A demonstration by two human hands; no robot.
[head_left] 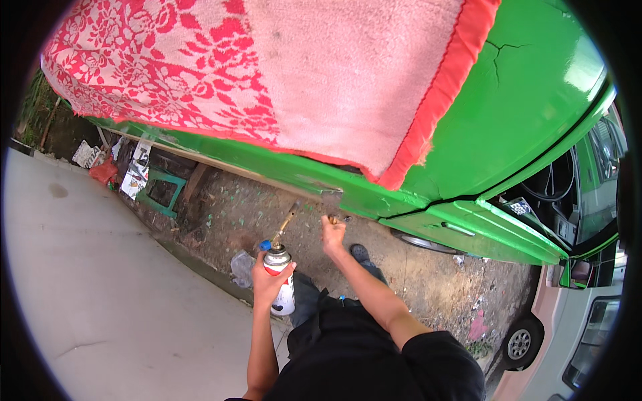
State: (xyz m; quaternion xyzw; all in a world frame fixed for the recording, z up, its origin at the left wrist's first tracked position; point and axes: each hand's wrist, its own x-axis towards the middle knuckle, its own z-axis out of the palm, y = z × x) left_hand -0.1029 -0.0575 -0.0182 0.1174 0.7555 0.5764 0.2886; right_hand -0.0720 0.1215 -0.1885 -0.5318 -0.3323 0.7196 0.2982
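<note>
My left hand (269, 281) is wrapped round the white and red can of a gas blowtorch (283, 299). Its brass nozzle points up toward the lower edge of the green vehicle (508, 113); whether a flame burns, I cannot tell. In my right hand (333, 237) is a scraper (332, 196), gripped by its handle, with the flat blade up by the vehicle's lower side panel. Whether the blade touches the panel is unclear. Over the vehicle's upper surface lies a pink and red patterned blanket (334, 73).
Right of my hands, the green vehicle door (461, 227) has a handle. A green stool (160, 190) stands at the left among scraps, and a clear plastic bag (242, 269) lies by the pale concrete slab (87, 254). Another vehicle's wheel (520, 344) is at lower right.
</note>
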